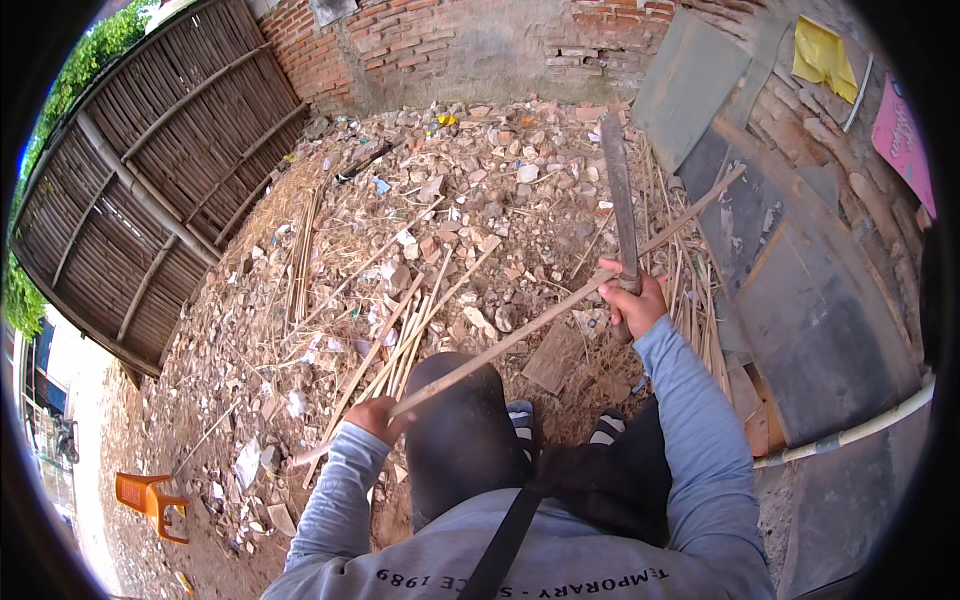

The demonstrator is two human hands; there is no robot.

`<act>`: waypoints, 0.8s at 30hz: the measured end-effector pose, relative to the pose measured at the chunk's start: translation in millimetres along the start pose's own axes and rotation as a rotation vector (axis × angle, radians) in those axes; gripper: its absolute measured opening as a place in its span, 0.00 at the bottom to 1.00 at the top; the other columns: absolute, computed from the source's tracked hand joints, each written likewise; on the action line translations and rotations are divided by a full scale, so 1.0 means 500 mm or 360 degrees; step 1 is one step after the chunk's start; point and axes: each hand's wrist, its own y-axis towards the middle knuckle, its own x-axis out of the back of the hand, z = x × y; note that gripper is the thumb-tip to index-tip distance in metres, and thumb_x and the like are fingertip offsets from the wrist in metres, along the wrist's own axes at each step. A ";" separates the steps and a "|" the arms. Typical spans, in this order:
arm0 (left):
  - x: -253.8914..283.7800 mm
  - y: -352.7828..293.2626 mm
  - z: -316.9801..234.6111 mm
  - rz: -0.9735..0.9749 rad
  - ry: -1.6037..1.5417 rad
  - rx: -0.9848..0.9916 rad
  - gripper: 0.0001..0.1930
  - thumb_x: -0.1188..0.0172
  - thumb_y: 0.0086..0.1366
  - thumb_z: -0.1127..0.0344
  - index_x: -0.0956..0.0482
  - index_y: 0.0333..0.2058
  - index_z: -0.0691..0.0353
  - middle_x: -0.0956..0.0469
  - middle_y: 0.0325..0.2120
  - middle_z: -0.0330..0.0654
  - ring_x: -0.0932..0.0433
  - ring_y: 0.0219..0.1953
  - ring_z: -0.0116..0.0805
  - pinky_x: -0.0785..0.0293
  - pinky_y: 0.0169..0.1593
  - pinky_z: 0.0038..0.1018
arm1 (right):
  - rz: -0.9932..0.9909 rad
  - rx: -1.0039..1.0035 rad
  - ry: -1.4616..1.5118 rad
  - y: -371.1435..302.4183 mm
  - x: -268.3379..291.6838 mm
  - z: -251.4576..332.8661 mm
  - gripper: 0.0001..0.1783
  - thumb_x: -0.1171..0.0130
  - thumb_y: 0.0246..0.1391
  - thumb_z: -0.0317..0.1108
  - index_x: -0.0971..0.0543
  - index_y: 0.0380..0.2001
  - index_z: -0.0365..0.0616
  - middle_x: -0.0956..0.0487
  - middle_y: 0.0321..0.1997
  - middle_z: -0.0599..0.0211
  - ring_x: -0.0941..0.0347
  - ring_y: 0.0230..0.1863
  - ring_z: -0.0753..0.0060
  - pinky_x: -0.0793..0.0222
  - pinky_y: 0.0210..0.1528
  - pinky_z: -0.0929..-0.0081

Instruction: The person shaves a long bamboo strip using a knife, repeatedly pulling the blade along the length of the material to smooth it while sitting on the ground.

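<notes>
A long bamboo strip [520, 337] slants across my lap, from low left up to the far right. My left hand [375, 418] is closed round its lower part, beside my left knee. In my right hand [638, 300] is a machete [618, 185], its long dark blade pointing up and away from me. The blade crosses the strip just beyond my right hand, and the fingers there lie against the strip. Split bamboo strips [415, 330] lie in a loose bundle on the ground past my left knee. More thin strips [690, 300] lie right of my right hand.
Broken brick and stone rubble [470, 200] covers the ground. A bamboo panel [170, 170] stands at left, a brick wall [430, 50] at the back. Dark sheets [820, 320] lean at right, near a pale pole [850, 435]. An orange plastic chair [155, 500] sits low left.
</notes>
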 end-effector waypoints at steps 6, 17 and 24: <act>-0.014 -0.097 -0.011 0.0170 -0.0266 0.0045 0.27 0.45 0.62 0.40 0.21 0.30 0.63 0.22 0.22 0.55 0.21 0.29 0.56 0.26 0.35 0.43 | 0.0025 0.0484 -0.0971 0.005 0.004 -0.051 0.26 0.34 0.46 0.31 0.23 0.51 0.47 0.17 0.34 0.63 0.19 0.34 0.67 0.25 0.40 0.72; -0.073 -0.130 0.028 0.0295 -0.0234 0.0154 0.27 0.52 0.66 0.42 0.23 0.31 0.64 0.23 0.25 0.59 0.23 0.32 0.62 0.28 0.37 0.48 | 0.0687 0.0480 -0.1972 -0.048 -0.077 -0.041 0.23 0.33 0.43 0.51 0.23 0.32 0.43 0.22 0.24 0.55 0.24 0.30 0.46 0.28 0.33 0.56; -0.069 -0.124 0.014 0.0314 -0.0216 0.0148 0.25 0.54 0.68 0.44 0.25 0.33 0.64 0.23 0.24 0.58 0.23 0.32 0.61 0.28 0.38 0.48 | 0.0618 0.0203 -0.1994 -0.022 -0.055 -0.066 0.21 0.34 0.44 0.50 0.22 0.31 0.43 0.22 0.25 0.52 0.23 0.33 0.47 0.27 0.38 0.55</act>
